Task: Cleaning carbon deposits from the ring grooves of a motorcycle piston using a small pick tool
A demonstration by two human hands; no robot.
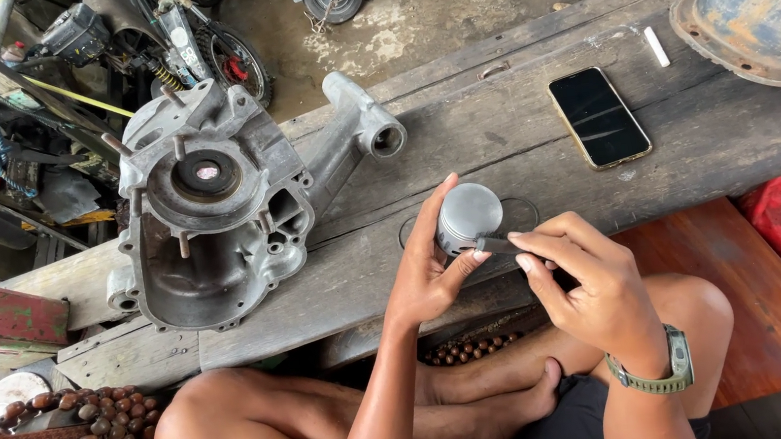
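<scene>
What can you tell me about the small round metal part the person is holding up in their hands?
The piston is a short, dull grey metal cylinder with a flat, smooth crown facing the camera. It is held above the wooden bench, clear of it. The left hand grips its side between thumb and fingers; the right hand presses a thin dark tool against its lower edge.

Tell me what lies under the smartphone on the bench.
The smartphone lies flat, screen up, directly on the grey wooden plank of the bench. Only bare weathered wood shows around its edges. Whatever might sit beneath the phone itself is covered and cannot be seen.
</scene>
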